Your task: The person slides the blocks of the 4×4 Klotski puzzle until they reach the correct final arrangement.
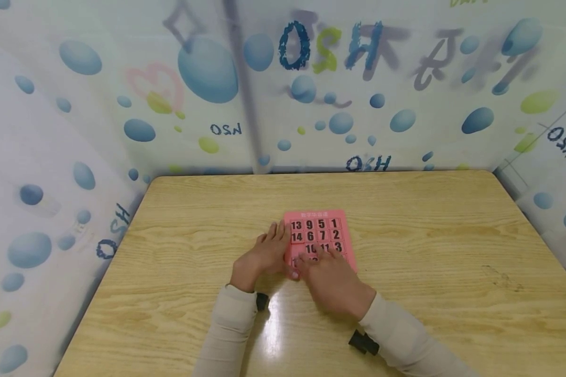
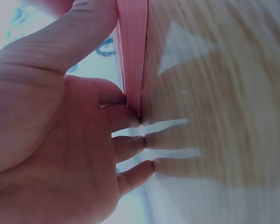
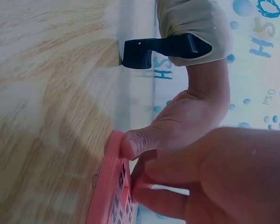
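Seen from the head, a pink number puzzle lies on a wooden table, the left hand's fingers extended along its left edge, the right hand's loosely outstretched over its near rows. The left wrist view shows fingertips at the puzzle's side; the right wrist view, the left thumb touching its corner.

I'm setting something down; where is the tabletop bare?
The table is bare left of the left hand, right of the pink board, and between board and far wall. Crowded: the board's near part, under the right hand.
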Demonstrator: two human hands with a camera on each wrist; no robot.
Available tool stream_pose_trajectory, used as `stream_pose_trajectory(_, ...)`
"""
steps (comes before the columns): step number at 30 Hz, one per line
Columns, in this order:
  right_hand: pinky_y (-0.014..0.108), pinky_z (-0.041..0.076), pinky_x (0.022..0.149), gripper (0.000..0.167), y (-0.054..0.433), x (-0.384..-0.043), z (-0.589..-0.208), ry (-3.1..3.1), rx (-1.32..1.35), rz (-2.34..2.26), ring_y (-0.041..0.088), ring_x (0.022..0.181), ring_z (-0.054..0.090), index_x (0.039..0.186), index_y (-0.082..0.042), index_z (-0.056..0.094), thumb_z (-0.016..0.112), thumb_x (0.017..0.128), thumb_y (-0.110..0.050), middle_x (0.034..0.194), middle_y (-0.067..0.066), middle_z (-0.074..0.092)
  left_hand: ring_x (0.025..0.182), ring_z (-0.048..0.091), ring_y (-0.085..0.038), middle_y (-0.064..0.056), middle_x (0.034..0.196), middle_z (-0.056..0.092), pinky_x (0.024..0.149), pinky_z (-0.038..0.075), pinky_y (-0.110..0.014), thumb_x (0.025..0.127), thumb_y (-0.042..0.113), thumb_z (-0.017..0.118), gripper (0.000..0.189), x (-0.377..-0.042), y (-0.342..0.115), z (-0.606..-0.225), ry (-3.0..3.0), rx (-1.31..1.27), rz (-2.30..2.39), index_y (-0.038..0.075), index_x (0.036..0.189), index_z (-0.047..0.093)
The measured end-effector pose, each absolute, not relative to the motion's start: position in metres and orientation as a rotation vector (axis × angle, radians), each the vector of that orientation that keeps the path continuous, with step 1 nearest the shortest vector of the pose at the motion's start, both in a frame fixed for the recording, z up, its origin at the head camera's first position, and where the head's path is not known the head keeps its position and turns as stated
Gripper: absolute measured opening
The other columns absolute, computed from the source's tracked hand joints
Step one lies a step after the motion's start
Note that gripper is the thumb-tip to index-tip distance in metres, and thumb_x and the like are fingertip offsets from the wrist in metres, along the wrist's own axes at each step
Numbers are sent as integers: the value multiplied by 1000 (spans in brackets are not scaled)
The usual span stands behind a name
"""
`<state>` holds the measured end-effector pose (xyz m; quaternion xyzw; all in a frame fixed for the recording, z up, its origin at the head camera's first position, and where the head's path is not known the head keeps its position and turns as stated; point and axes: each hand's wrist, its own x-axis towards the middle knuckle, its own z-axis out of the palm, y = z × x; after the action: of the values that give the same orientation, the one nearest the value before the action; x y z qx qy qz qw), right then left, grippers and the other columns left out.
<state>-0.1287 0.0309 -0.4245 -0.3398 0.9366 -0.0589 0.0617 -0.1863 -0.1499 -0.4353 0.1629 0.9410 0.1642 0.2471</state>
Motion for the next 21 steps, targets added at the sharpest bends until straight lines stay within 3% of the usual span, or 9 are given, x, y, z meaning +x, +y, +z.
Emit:
stream_pose_trajectory(8,62,34,112,46,27,-142,-431,2890,-951,-167,45,142,35,146,-9,50,51,100,-15,152,8,46,153,-5,-36,-19,165,-3,123,12,-53,74,49,83,125,-187,-150,-435,2556,433,428,0,158,4)
stream_pose_trajectory(21,62,32,112,48,19,-160,-436,2839,-854,-119,43,145,29,151,-10,43,44,103,-18,156,7,40,153,-3,-35,-17,166,0,123,14,-52,75,51,81,123,-187,-150,-432,2555,433,410,1,159,6)
